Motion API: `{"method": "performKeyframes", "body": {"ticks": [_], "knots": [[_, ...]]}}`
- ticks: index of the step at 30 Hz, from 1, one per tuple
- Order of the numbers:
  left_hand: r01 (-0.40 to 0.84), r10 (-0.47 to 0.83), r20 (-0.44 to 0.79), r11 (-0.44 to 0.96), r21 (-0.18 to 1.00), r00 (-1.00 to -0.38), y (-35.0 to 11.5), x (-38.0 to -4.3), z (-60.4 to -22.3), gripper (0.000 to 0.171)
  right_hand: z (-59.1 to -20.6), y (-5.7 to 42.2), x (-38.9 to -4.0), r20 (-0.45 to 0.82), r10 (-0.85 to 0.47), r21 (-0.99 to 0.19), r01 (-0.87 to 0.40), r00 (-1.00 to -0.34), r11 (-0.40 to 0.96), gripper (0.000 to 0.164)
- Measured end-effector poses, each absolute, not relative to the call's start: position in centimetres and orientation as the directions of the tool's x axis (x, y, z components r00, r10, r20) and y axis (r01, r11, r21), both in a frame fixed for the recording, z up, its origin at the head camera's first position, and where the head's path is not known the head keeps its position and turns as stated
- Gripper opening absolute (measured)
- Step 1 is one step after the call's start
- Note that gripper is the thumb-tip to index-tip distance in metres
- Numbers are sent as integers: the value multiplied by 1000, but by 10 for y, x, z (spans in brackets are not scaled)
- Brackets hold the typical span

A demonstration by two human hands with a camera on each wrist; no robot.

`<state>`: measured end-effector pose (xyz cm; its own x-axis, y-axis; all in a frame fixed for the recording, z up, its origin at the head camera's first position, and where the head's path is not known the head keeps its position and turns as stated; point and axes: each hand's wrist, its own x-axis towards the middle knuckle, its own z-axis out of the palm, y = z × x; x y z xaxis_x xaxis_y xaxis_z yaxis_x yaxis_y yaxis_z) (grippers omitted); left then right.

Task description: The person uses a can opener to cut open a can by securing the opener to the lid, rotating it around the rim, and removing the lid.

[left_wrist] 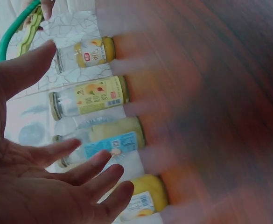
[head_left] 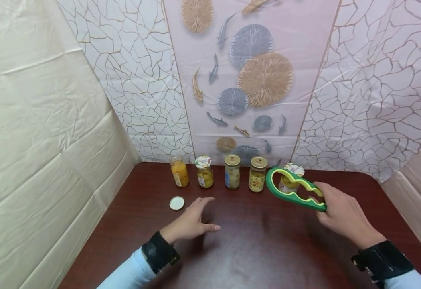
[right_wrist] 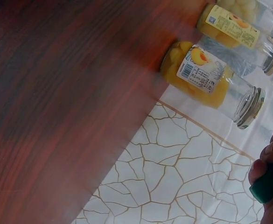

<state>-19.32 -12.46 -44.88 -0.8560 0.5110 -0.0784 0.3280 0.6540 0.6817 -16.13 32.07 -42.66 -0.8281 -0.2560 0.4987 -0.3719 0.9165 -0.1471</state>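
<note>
My right hand (head_left: 344,212) grips one end of a green jar opener (head_left: 297,200) with a yellow wavy inner edge, held up over the table. In the head view the tool overlaps the rightmost jar (head_left: 294,169), which has a patterned lid. My left hand (head_left: 190,220) hovers over the table with fingers spread and thumb apart, holding nothing. Ahead of it stand a lidless jar (head_left: 180,173) of orange fruit and a patterned-lid jar (head_left: 205,176). A jar with a blue label (head_left: 232,172) and a yellow-labelled jar (head_left: 257,175) fill the middle of the row.
A loose lid (head_left: 177,203) lies on the dark red table (head_left: 246,253), in front of the lidless jar. Patterned cloth (head_left: 152,80) hangs right behind the row of jars. Cream cloth (head_left: 51,160) walls the left side.
</note>
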Motion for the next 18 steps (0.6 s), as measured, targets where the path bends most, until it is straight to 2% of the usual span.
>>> {"method": "performKeyframes", "body": {"ticks": [5, 10, 18], "knots": [[237, 420, -67, 630, 739, -905, -123, -200, -452, 111, -426, 320, -161, 495, -253, -150, -368, -831, 918, 67], [116, 315, -108, 614, 781, -943, -116, -212, -454, 127, -426, 322, -162, 510, -251, -150, -372, -823, 916, 66], [-154, 84, -233, 530, 834, -969, -99, -250, -477, 129, -426, 324, -164, 520, -264, -141, -387, -812, 911, 67]]}}
